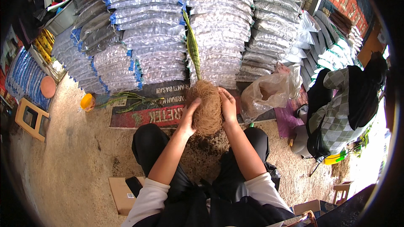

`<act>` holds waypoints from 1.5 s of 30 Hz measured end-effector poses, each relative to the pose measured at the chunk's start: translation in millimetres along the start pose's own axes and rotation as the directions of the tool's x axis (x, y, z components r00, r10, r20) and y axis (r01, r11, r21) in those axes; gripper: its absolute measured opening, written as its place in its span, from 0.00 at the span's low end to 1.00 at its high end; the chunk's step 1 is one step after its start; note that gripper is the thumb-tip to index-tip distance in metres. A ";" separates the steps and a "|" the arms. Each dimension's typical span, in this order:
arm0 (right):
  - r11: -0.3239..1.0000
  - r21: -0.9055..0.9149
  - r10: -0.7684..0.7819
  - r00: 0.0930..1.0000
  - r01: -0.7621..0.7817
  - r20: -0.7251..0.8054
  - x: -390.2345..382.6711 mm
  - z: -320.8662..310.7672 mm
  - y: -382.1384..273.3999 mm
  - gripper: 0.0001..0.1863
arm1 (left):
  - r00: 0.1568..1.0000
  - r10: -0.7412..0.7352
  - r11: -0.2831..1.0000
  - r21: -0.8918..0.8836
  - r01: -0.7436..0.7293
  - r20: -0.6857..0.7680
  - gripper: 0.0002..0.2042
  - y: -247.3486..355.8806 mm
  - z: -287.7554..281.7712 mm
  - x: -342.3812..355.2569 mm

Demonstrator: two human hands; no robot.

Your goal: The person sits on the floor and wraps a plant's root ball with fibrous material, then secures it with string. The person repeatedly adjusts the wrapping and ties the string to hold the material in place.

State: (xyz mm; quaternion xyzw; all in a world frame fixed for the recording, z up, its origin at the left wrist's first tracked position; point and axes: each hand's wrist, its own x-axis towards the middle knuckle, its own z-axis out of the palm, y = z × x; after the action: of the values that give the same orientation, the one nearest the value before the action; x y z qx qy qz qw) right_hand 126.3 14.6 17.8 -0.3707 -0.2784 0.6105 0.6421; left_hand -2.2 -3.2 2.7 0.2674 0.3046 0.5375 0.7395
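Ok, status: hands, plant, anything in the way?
Left hand, right hand holding fiber ball. Leaf at its far end. Plastic bag to right, not blocking.

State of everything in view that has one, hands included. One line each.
Left hand: cupped against the bundle's left side
Right hand: gripping its right side
Rounded brown fibre bundle: held between both hands
Long green yellow-edged leaf: sticking out of the bundle's far end
Loose green leaves: lying left of the bundle
Translucent plastic bag: crumpled; contents unclear
Clear filled plastic packs: stacked
Brown cardboard piece: on the floor
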 end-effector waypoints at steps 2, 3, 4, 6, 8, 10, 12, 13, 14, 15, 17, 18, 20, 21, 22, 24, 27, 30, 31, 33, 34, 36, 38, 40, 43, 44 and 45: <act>0.995 -0.068 -0.077 0.996 0.080 0.041 -1.8 1.8 -3.0 0.12 | 1.000 0.004 1.000 -0.001 -0.004 -0.028 0.23 0.8 3.8 -0.6; 0.982 -0.094 -0.156 0.984 0.164 0.085 -3.1 5.4 -1.9 0.13 | 0.999 0.001 1.000 -0.015 -0.002 -0.042 0.22 1.9 3.3 -0.2; 0.962 -0.115 -0.232 0.964 0.247 0.130 -5.3 10.0 -1.7 0.14 | 0.998 -0.002 1.000 -0.028 0.001 -0.056 0.21 2.9 2.7 0.4; 0.838 -0.395 -0.292 0.922 0.375 0.256 -10.2 11.6 -1.4 0.15 | 1.000 0.008 0.997 -0.079 -0.010 -0.026 0.19 -2.4 -6.6 10.7; 0.699 -0.490 -0.385 0.851 0.521 0.356 -12.9 13.2 2.9 0.15 | 1.000 0.017 0.996 -0.089 -0.017 -0.006 0.20 -8.1 -16.5 15.8; 0.688 -0.521 -0.341 0.859 0.505 0.382 -11.1 9.7 2.1 0.18 | 1.000 0.012 0.998 -0.060 -0.012 0.009 0.22 -9.6 -16.3 13.9; 0.714 -0.498 -0.340 0.866 0.492 0.367 -9.5 8.5 -2.0 0.21 | 1.000 0.016 0.992 -0.124 -0.018 -0.012 0.20 -5.5 -13.2 12.1; 0.743 -0.459 -0.361 0.869 0.487 0.337 -9.8 10.2 -6.5 0.22 | 1.000 0.018 0.988 -0.155 -0.022 -0.024 0.20 -1.3 -10.1 10.6; 0.770 -0.418 -0.380 0.873 0.482 0.307 -8.5 10.4 -10.3 0.23 | 1.000 0.007 0.973 -0.232 -0.010 -0.012 0.20 4.3 -7.4 8.1; 0.828 -0.302 -0.395 0.873 0.473 0.286 -0.2 6.3 -12.0 0.27 | 1.000 -0.005 0.951 -0.308 0.006 0.006 0.21 13.0 -1.2 3.8; 0.829 -0.224 -0.485 0.858 0.512 0.168 1.9 -3.8 -13.4 0.29 | 0.998 0.036 0.919 -0.393 -0.014 0.049 0.23 16.7 -7.5 4.3; 0.792 -0.248 -0.555 0.827 0.557 0.088 0.2 -2.1 -13.7 0.30 | 0.992 0.088 0.906 -0.422 -0.043 0.088 0.23 18.4 -12.5 7.2; 0.485 -0.484 -0.754 0.629 0.728 0.191 -5.6 5.3 -4.6 0.30 | 0.967 0.191 0.872 -0.481 -0.090 0.166 0.24 20.9 -20.0 12.2; 0.290 -0.534 -0.760 0.530 0.794 0.376 -12.9 10.5 2.3 0.29 | 0.954 0.235 0.874 -0.471 -0.122 0.188 0.24 19.2 -23.8 14.1; 0.078 -0.541 -0.721 0.422 0.837 0.550 -20.4 14.7 8.3 0.29 | 0.952 0.235 0.885 -0.449 -0.126 0.197 0.24 21.5 -17.6 11.0; -0.171 -0.542 -0.435 0.430 0.823 0.791 -37.7 24.0 13.2 0.29 | 0.951 0.234 0.906 -0.400 -0.137 0.204 0.23 25.7 -9.2 0.4; -0.104 -0.589 -0.446 0.492 0.801 0.748 -29.3 27.3 8.1 0.30 | 0.994 0.101 0.934 -0.350 -0.078 0.048 0.21 16.7 -4.4 0.0; 0.062 -0.622 -0.518 0.557 0.781 0.648 -23.4 25.0 0.0 0.33 | 0.996 0.087 0.950 -0.299 -0.087 -0.014 0.21 12.4 8.6 -3.6; 0.147 -0.611 -0.528 0.584 0.778 0.616 -21.4 25.5 0.9 0.33 | 0.997 0.075 0.949 -0.306 -0.071 0.003 0.21 12.0 4.9 -1.6; 0.295 -0.575 -0.531 0.631 0.763 0.565 -13.2 21.7 7.0 0.35 | 0.998 0.055 0.954 -0.295 -0.057 -0.018 0.22 12.1 2.3 1.9; 0.461 -0.525 -0.508 0.698 0.715 0.504 -10.7 19.2 11.8 0.36 | 0.997 0.060 0.963 -0.259 -0.071 -0.050 0.22 11.8 3.3 2.0; 0.743 -0.368 -0.415 0.816 0.559 0.402 -9.7 18.9 18.2 0.37 | 0.990 0.077 0.977 -0.191 -0.098 -0.118 0.23 11.0 5.1 1.5; 0.853 -0.312 -0.295 0.880 0.418 0.372 -11.4 18.5 13.9 0.40 | 0.976 0.092 0.989 -0.097 -0.113 -0.196 0.27 8.9 3.1 1.3; 0.923 -0.271 -0.160 0.911 0.274 0.380 -15.8 21.1 6.6 0.41 | 0.968 0.152 0.987 -0.022 -0.160 -0.201 0.31 7.0 -4.8 0.6; 0.943 -0.227 -0.136 0.906 0.242 0.401 -13.2 16.2 5.6 0.38 | 0.959 0.246 0.969 0.057 -0.240 -0.139 0.33 2.2 -11.4 4.7; 0.950 -0.210 -0.131 0.904 0.232 0.407 -12.8 14.7 6.1 0.38 | 0.954 0.272 0.960 0.098 -0.261 -0.129 0.32 1.0 -9.1 2.9; 0.965 -0.173 -0.119 0.914 0.198 0.387 -12.0 13.7 7.1 0.37 | 0.947 0.300 0.949 0.139 -0.284 -0.116 0.32 1.6 -3.6 0.5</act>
State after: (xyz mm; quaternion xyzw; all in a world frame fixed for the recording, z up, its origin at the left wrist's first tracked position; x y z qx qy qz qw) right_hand 109.8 4.4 20.9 -0.2892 -0.4872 0.5828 0.5824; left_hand -5.8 -2.0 1.4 0.3167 0.3429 0.6386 0.6118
